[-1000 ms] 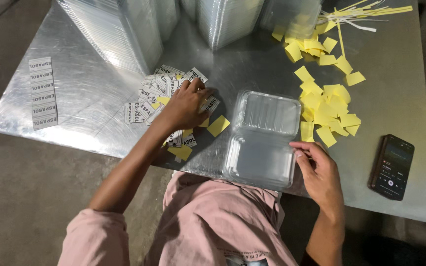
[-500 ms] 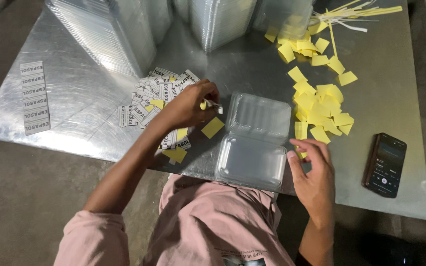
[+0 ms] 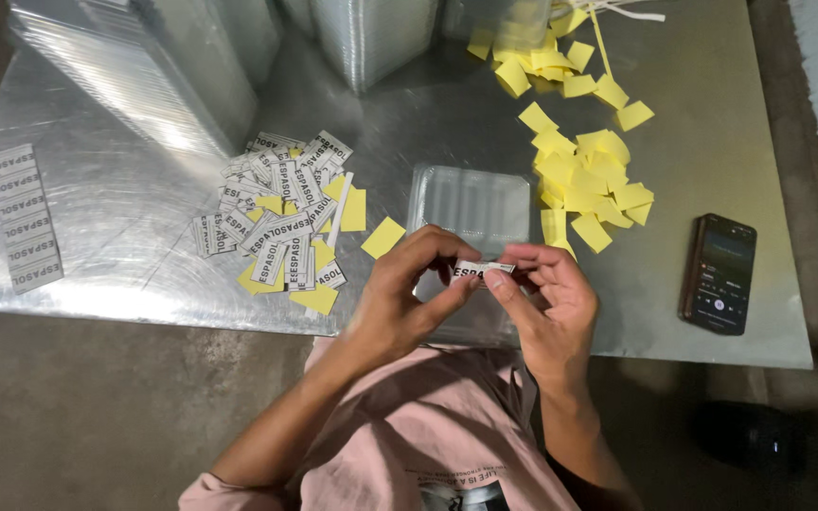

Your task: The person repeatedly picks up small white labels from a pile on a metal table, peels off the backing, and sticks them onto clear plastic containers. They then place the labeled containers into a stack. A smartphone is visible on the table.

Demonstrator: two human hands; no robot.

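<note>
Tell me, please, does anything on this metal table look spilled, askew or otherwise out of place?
Nothing looks damaged. The yellow paper squares lie loosely scattered, and the white printed labels sit in an untidy heap with a few yellow pieces mixed in. Both hands, left hand and right hand, pinch one small label above the clear plastic container.

White label [image 3: 481,272] with black print, pinched between left hand [image 3: 407,301] and right hand [image 3: 543,301]. White, black-lettered labels [image 3: 276,213] heaped over yellow paper squares [image 3: 587,175]. Clear ribbed plastic container [image 3: 471,203]. Dull silver metal table [image 3: 712,151]. Black phone [image 3: 718,273], dark screen. Pink shirt [image 3: 409,426].
</note>
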